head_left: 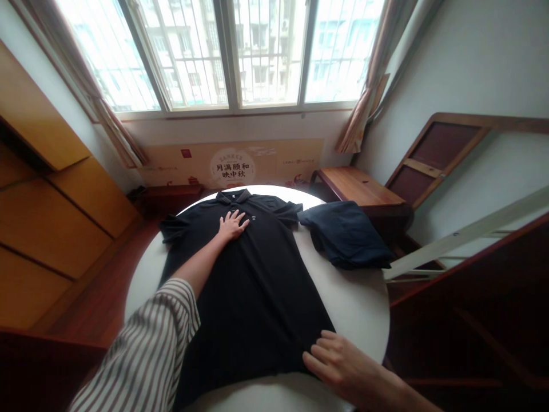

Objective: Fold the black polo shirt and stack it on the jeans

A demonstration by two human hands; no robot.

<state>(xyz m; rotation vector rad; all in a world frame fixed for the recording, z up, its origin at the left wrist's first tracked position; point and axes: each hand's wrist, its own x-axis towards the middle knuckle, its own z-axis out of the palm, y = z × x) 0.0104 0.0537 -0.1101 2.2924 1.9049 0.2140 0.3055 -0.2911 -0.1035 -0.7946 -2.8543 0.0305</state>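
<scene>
A black polo shirt [257, 286] lies spread out front side up, its collar toward the window and its hem toward me. My left hand [233, 225] rests flat on the chest just below the collar, fingers spread. At the lower right corner of the hem, my right hand [328, 357] is closed on the shirt's edge, with the fingers curled over the cloth. The white round table [355, 303] bears the shirt. To the right of the shirt sits a folded dark navy garment [347, 234], close to the right sleeve.
Behind the table stands a wooden bench or low table [364, 189] on the right. Wooden cabinets [55, 217] line the left side. A pale ladder-like rail [463, 240] slants up by the table's right edge. A printed banner [234, 163] runs under the barred window [231, 57].
</scene>
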